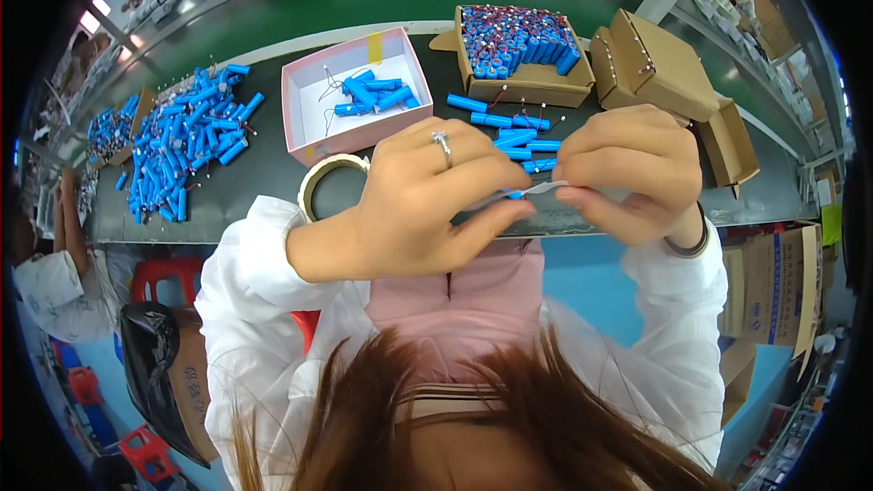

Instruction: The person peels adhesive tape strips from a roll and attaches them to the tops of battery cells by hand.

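Over the table's near edge, my left hand (427, 191) pinches a small blue cylinder (515, 194), which looks like a battery cell mostly hidden by the fingers. A thin whitish strip (546, 187) runs from it to my right hand (632, 168), whose thumb and forefinger are closed on the strip's end. Just beyond both hands lie several loose blue battery cells (516, 138) with thin wires. Beside my left wrist rests a cream tape roll (307, 189). Further off, a pink-rimmed white box (364, 130) contains several more blue cells.
A cardboard box (527, 91) packed with wired cells stands at the far middle. Brown cartons (668, 68) and an open carton (729, 150) sit to its right. A large heap of blue cells (191, 132) covers the left. Another person (59, 282) sits left; a green conveyor (400, 0) runs behind.
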Demonstrator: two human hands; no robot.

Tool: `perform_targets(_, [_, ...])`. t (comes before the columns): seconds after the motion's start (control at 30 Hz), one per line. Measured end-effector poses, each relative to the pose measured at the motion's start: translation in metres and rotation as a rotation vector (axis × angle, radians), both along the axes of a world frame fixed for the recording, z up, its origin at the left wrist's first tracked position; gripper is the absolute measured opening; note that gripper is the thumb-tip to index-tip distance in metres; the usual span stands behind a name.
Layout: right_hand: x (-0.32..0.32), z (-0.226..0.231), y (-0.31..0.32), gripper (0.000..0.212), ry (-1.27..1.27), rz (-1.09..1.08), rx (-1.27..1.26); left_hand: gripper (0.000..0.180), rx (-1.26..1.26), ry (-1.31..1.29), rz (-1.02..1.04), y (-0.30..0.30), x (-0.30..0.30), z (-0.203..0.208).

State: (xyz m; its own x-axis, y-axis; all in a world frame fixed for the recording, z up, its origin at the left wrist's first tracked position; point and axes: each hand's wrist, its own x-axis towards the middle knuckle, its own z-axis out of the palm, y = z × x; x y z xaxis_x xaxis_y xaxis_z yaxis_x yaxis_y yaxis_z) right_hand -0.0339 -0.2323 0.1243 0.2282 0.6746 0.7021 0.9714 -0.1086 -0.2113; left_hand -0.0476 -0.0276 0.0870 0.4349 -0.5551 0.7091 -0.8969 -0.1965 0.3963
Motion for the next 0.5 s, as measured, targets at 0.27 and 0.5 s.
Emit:
perform_targets(0.27, [0.017,-0.007,0.003,0.011,0.116,0.024,-0.036,0.01,-0.061,0.042,-0.106,0.002,0.008,-0.002])
perform_targets(0.5, [0.042,-0.037,0.009,0.012,0.549,-0.217,0.045,0.013,-0.113,0.515,-0.171,0.03,0.022,-0.006])
